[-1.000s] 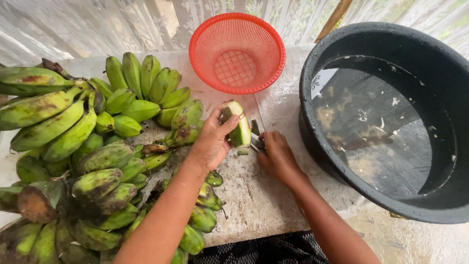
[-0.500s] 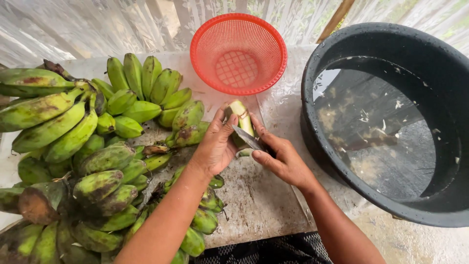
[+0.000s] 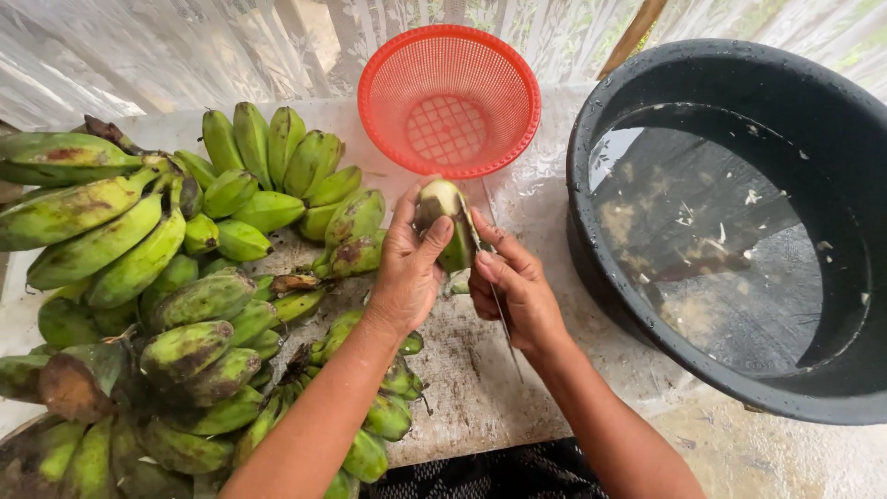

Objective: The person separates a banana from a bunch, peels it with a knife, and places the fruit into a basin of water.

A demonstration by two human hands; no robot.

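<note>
Fingers of my left hand [image 3: 407, 268] are gripping a green banana [image 3: 445, 222] upright; my right hand [image 3: 513, 291] is pinching a knife [image 3: 480, 248] against its peel, beside the red basket [image 3: 449, 97].

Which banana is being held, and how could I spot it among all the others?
Start at the red basket at the top of the table. Just below its rim, the left hand holds one banana upright, with the right hand pressed beside it. Unlike the green bunches lying at the left, its top end is cut, showing pale flesh.
</note>
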